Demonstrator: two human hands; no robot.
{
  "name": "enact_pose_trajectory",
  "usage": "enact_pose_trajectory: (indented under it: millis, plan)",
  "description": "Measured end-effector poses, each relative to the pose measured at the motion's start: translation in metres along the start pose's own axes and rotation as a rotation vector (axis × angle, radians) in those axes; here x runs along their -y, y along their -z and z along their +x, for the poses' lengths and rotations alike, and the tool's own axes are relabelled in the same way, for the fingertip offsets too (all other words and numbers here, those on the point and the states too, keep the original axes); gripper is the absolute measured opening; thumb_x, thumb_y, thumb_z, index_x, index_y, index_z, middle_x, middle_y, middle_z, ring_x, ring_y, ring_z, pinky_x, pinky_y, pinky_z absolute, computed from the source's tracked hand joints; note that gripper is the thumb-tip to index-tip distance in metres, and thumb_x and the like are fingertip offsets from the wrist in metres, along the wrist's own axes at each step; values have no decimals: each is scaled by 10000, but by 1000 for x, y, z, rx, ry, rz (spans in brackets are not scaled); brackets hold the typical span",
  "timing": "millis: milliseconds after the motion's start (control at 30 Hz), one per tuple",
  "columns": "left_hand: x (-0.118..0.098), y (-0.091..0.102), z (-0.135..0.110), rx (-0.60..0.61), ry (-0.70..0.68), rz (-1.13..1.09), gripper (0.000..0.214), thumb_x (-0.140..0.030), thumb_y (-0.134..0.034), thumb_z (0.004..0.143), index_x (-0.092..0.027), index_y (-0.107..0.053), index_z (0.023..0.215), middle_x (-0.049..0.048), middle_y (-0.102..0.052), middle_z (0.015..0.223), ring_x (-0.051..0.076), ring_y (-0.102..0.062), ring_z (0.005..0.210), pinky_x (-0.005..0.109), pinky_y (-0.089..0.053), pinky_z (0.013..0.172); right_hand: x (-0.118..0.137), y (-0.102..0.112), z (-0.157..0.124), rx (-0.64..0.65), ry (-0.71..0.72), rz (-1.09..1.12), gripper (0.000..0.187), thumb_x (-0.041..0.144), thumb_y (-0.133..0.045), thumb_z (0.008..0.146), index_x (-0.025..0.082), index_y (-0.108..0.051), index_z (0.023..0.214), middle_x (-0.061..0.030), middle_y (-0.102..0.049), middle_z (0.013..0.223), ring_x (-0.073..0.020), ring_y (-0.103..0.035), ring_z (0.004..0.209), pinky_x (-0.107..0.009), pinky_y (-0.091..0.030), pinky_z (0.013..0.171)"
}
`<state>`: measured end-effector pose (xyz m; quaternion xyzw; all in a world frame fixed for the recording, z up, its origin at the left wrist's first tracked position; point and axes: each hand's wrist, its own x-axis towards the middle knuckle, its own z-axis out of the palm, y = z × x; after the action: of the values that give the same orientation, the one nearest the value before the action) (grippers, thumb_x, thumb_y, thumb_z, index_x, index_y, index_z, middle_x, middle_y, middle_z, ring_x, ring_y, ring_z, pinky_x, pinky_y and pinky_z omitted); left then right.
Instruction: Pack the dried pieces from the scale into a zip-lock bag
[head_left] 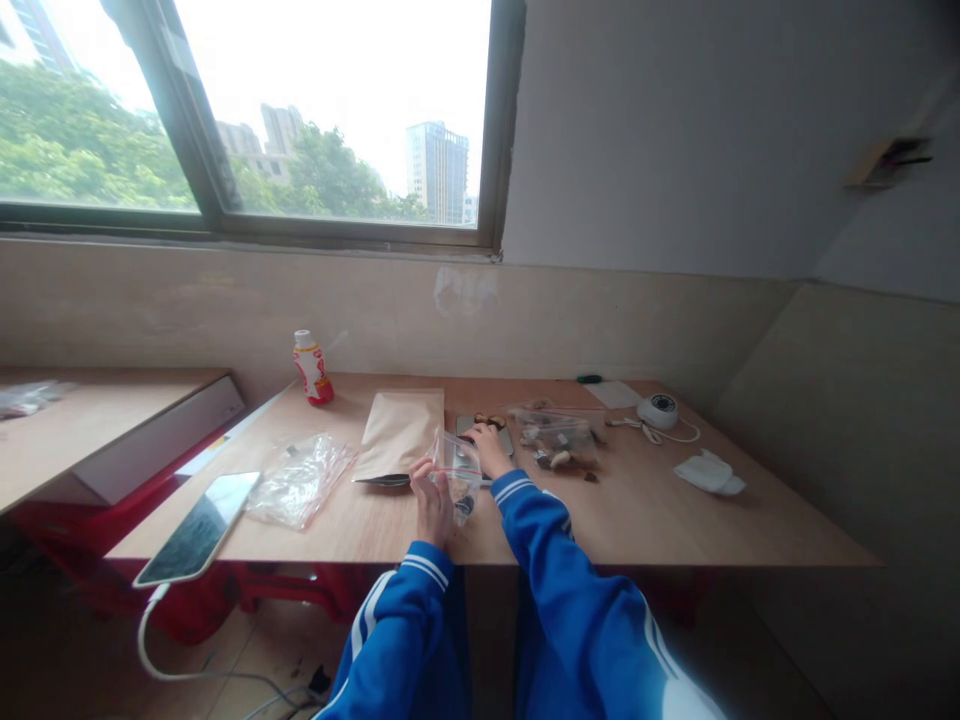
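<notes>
Though clear, bag in left fingers

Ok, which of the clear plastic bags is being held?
The bag in the left hand; the other clear bags lie on the table, to either side of it.

Single head-worn view, from above the near edge of the table, facing forward and down over left hand and right hand, close to both, wide enough for all four corners, window beyond the far edge.
</notes>
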<state>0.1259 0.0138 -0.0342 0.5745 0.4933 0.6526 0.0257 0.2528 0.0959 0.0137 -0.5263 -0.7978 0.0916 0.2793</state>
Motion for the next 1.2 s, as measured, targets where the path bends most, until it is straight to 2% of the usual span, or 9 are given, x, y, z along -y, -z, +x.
enact_pose_trajectory:
  millis: [100,233,500,633,800,900,1033,1200]
  plan:
    - [-1,0,0,8,-1,6,144,-268,-344,930,-193,-384,1046,118,-435,1113,230,-478,1041,517,-415,906,-9,1,1,-40,-6,58,180,173,-609,820,152,-682,983,-126,-629,1025,-249,-530,986,-373,-420,905]
    - [-2,1,1,7,6,11,140,-263,-341,929,-192,-388,1040,111,-437,1096,231,-477,1042,515,-416,908,-22,5,-1,-76,-20,98,176,144,-604,811,117,-677,970,-135,-645,1018,-229,-566,971,-343,-425,895]
    - [-2,0,1,1,3,14,134,-241,-353,917,-192,-395,1035,108,-445,1089,230,-478,1037,510,-416,907,-31,8,-5,-103,8,166,127,121,-627,758,179,-668,865,-56,-674,918,-212,-584,917,-358,-416,883]
    - [-1,0,1,2,6,28,149,-256,-361,912,-187,-408,1035,111,-453,1095,236,-484,1040,519,-408,910,-32,6,-6,-99,3,179,105,131,-628,760,177,-642,854,-44,-637,882,-193,-580,858,-333,-436,831]
    - [1,0,0,14,13,46,157,-272,-353,916,-186,-416,1031,112,-462,1094,239,-490,1038,526,-407,902,-30,2,-11,-140,-38,157,121,165,-631,765,190,-622,883,-49,-531,940,-190,-555,903,-339,-437,863]
    - [1,0,0,21,13,48,159,-272,-350,918,-186,-417,1034,112,-461,1092,243,-489,1038,531,-406,896,-28,1,-15,-185,-77,178,109,181,-600,785,196,-605,892,-54,-520,938,-202,-557,910,-364,-436,883]
    - [0,0,0,18,13,38,144,-274,-354,919,-196,-414,1023,106,-457,1088,241,-483,1035,529,-399,901,-25,6,-18,-247,-143,360,80,245,-586,791,197,-583,856,-58,-585,896,-216,-583,892,-391,-455,866]
    - [0,0,0,15,14,25,126,-261,-361,914,-199,-405,1015,101,-450,1076,237,-486,1020,531,-394,902,-2,34,-13,-265,-199,844,333,476,-633,732,178,-570,868,-69,-668,859,-198,-637,819,-340,-503,784]
